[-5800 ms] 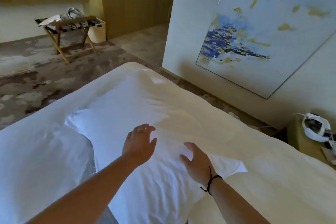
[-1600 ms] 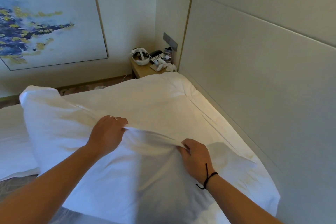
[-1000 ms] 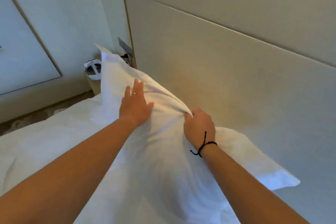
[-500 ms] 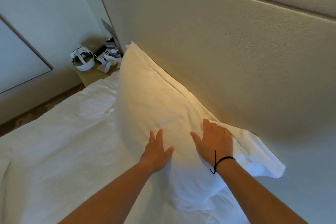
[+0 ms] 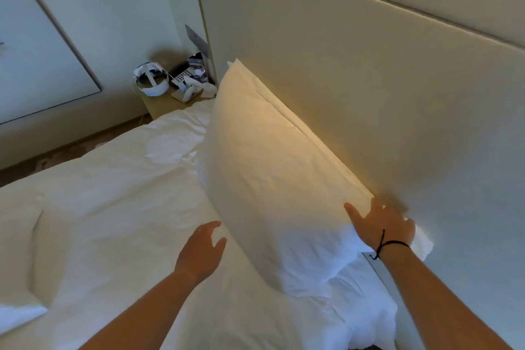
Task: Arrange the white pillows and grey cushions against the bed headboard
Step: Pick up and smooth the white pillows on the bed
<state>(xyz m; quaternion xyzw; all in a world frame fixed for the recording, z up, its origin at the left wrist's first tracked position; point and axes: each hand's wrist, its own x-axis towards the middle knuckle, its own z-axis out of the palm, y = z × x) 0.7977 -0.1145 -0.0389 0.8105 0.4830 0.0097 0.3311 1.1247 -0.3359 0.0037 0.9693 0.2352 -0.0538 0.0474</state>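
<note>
Pillow at headboard

Pillow (image 5: 272, 179): white, tilted on edge, leaning against headboard (image 5: 369, 79), standing on bed (image 5: 99, 207). Right hand (image 5: 382, 226): fingers straight, pressing pillow's near end. Left hand (image 5: 200, 250): fingers relaxed, spread, above bed, off pillow. Nightstand (image 5: 159, 102) beyond.

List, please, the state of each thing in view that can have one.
white pillow: propped against the headboard
right hand: open, resting on the pillow's near end
left hand: open, off the pillow, above the duvet
white headset: lying on the bedside table
</note>
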